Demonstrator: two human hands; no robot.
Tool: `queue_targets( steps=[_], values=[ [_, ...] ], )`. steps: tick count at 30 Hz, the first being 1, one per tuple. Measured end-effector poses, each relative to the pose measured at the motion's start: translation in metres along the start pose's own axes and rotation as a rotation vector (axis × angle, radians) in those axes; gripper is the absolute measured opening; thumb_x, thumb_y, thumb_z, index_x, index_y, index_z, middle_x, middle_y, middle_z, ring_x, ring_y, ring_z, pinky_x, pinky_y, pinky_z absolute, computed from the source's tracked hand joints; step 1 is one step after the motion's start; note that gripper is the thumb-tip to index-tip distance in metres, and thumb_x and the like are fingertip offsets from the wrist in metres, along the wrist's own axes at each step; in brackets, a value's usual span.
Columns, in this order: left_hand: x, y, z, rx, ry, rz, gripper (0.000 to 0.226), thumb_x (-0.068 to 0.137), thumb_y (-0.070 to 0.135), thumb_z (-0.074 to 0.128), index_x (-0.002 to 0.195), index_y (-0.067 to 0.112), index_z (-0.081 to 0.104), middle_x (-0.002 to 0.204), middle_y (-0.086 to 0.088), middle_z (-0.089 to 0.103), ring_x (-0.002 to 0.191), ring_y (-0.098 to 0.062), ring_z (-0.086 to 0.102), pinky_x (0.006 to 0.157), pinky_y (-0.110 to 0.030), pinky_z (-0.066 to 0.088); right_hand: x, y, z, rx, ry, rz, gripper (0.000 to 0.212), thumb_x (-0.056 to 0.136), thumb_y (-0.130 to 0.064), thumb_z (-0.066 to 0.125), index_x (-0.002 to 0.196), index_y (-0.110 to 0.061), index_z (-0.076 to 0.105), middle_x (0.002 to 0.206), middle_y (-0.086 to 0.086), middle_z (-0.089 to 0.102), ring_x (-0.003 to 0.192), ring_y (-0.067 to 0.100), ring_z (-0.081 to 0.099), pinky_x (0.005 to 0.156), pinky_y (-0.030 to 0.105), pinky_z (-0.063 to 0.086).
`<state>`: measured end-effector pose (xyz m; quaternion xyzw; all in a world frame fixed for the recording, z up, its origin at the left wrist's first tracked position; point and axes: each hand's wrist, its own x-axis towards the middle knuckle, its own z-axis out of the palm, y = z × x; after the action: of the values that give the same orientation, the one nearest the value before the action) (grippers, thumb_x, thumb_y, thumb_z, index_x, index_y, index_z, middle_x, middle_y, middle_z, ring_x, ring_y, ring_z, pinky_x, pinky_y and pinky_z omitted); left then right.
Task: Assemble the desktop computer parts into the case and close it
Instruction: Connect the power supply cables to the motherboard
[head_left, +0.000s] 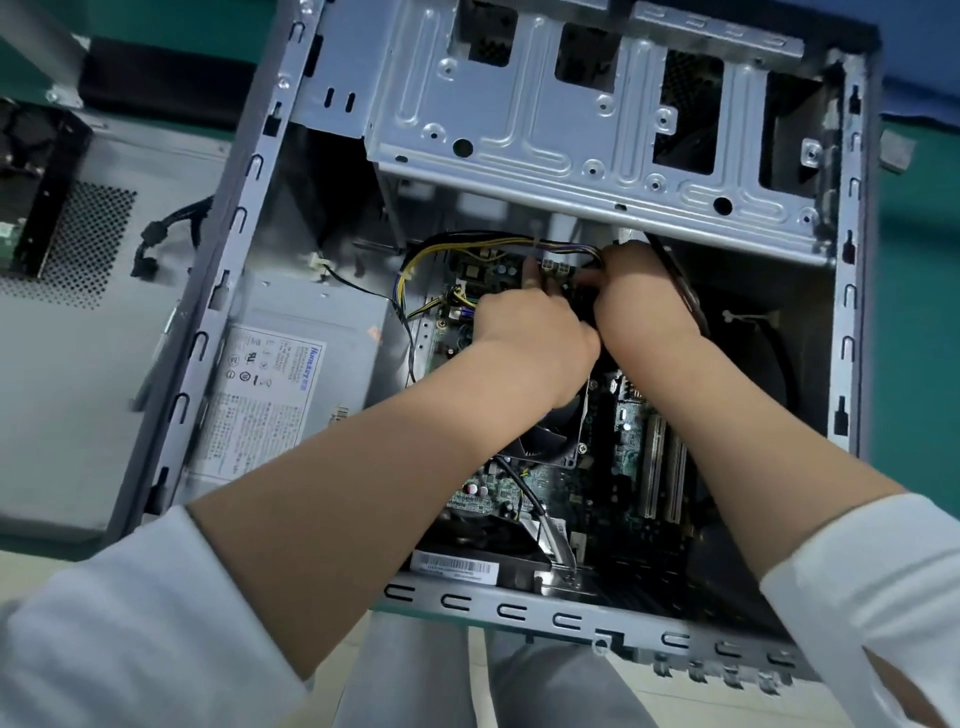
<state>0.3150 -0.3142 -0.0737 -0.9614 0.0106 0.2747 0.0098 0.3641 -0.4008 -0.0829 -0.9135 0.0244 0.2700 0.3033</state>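
1. While the case (249, 218) lies on its side with the open face up on the green table (924, 260), both hands are deep inside it, over the far part of the motherboard (631, 452).
2. Left hand (524, 332): fingers curled down, one fingertip extended next to a white connector (551, 266). Can't tell if it actually grips the plug or only touches it; fingertips mostly hidden.
3. Right hand (641, 291): fingers curled round the cable bundle (498, 243) just behind that connector. The grip looks closed on the wires, but the thumb side is hidden.
4. Cable bundle: yellow, black and purple wires, tied, arcing from the power supply side across the top edge of the board to the hands.
5. Power supply (291, 374): seated in the left part of the case, label facing up, beside the motherboard.
6. CPU fan (550, 436): on the board, partly covered by the left wrist.
7. White expansion slots (662, 467): right of the fan, under the right forearm.
8. Drive cage (597, 130): bare metal, spans the far end of the case, above the hands.
9. Side panel (78, 312): off the case, flat on the table to the left, perforated vent patch up.
10. Loose black cable (166, 228): lies on the panel, just beside the case wall.
11. White sleeves (130, 623) pushed up on both forearms.
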Motion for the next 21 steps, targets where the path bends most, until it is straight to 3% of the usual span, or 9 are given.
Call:
queue_targets(
  steps=[2, 4, 5, 7, 10, 14, 16, 19, 21],
  values=[
    [0.0, 0.002, -0.001, -0.027, -0.034, -0.017, 0.047, 0.102, 0.023, 0.032, 0.147, 0.01, 0.029, 0.155, -0.018, 0.021, 0.131, -0.036, 0.039, 0.091, -0.042, 0.039, 0.003, 0.003, 0.004, -0.196, 0.046, 0.009, 0.031, 0.102, -0.008, 0.033, 0.124, 0.001, 0.053, 0.126, 0.016, 0.055, 0.11, 0.026, 0.053, 0.052, 0.006, 0.036],
    [0.001, 0.005, 0.0, -0.094, -0.038, -0.044, 0.052, 0.101, 0.022, 0.027, 0.15, 0.007, 0.02, 0.157, -0.018, 0.012, 0.132, -0.034, 0.039, 0.092, -0.038, 0.036, 0.004, 0.006, 0.007, -0.653, 0.143, -0.027, 0.015, 0.096, -0.01, 0.047, 0.106, -0.011, 0.058, 0.097, 0.009, 0.061, 0.095, 0.028, 0.06, 0.057, 0.025, 0.036],
    [0.002, 0.005, -0.001, -0.133, -0.057, -0.062, 0.054, 0.099, 0.022, 0.026, 0.15, 0.006, 0.016, 0.158, -0.018, 0.006, 0.133, -0.033, 0.039, 0.092, -0.037, 0.035, 0.002, 0.005, 0.008, -0.77, 0.18, -0.075, 0.014, 0.094, -0.009, 0.049, 0.104, -0.012, 0.058, 0.095, 0.008, 0.062, 0.093, 0.029, 0.061, 0.055, 0.026, 0.032],
    [0.004, 0.004, -0.003, -0.171, -0.07, -0.078, 0.057, 0.099, 0.022, 0.026, 0.151, 0.006, 0.011, 0.159, -0.017, -0.004, 0.135, -0.031, 0.036, 0.095, -0.037, 0.035, 0.002, 0.006, 0.01, -0.808, 0.206, -0.136, 0.017, 0.092, -0.007, 0.049, 0.107, -0.01, 0.056, 0.104, 0.009, 0.062, 0.093, 0.03, 0.062, 0.051, 0.025, 0.023],
    [0.001, 0.004, -0.004, -0.183, -0.077, -0.081, 0.057, 0.098, 0.023, 0.028, 0.152, 0.008, 0.013, 0.158, -0.017, -0.007, 0.137, -0.03, 0.034, 0.093, -0.035, 0.035, 0.004, 0.008, 0.012, -0.818, 0.219, -0.16, 0.016, 0.092, -0.009, 0.049, 0.107, -0.009, 0.056, 0.107, 0.009, 0.062, 0.093, 0.03, 0.063, 0.055, 0.027, 0.025],
    [0.002, 0.004, -0.006, -0.149, -0.082, -0.048, 0.051, 0.098, 0.019, 0.03, 0.147, 0.007, 0.028, 0.157, -0.017, 0.017, 0.133, -0.03, 0.038, 0.082, -0.035, 0.031, 0.006, 0.007, 0.012, -0.814, 0.214, -0.118, 0.011, 0.09, -0.008, 0.052, 0.097, -0.015, 0.055, 0.066, 0.0, 0.04, 0.078, 0.027, 0.056, 0.057, 0.027, 0.029],
    [0.002, 0.003, -0.005, -0.13, -0.088, -0.026, 0.051, 0.099, 0.019, 0.031, 0.147, 0.006, 0.027, 0.156, -0.016, 0.019, 0.134, -0.031, 0.037, 0.087, -0.036, 0.032, 0.005, 0.008, 0.011, -0.808, 0.221, -0.118, 0.013, 0.091, -0.008, 0.052, 0.102, -0.013, 0.057, 0.068, 0.0, 0.041, 0.081, 0.027, 0.059, 0.058, 0.028, 0.029],
    [-0.003, -0.001, -0.006, -0.088, -0.086, -0.004, 0.054, 0.103, 0.025, 0.028, 0.152, 0.011, 0.013, 0.16, -0.014, 0.002, 0.141, -0.032, 0.025, 0.101, -0.042, 0.031, -0.001, 0.01, 0.012, -0.852, 0.235, -0.187, 0.023, 0.091, -0.005, 0.051, 0.114, -0.007, 0.055, 0.077, 0.004, 0.048, 0.088, 0.03, 0.063, 0.057, 0.028, 0.028],
    [-0.007, -0.006, -0.009, -0.029, -0.096, 0.045, 0.05, 0.105, 0.028, 0.026, 0.152, 0.017, 0.014, 0.16, -0.009, 0.006, 0.142, -0.032, 0.022, 0.105, -0.046, 0.028, -0.004, 0.01, 0.012, -0.868, 0.212, -0.205, 0.028, 0.09, -0.003, 0.051, 0.118, -0.003, 0.053, 0.081, 0.007, 0.053, 0.091, 0.031, 0.062, 0.058, 0.029, 0.03]
  ],
)
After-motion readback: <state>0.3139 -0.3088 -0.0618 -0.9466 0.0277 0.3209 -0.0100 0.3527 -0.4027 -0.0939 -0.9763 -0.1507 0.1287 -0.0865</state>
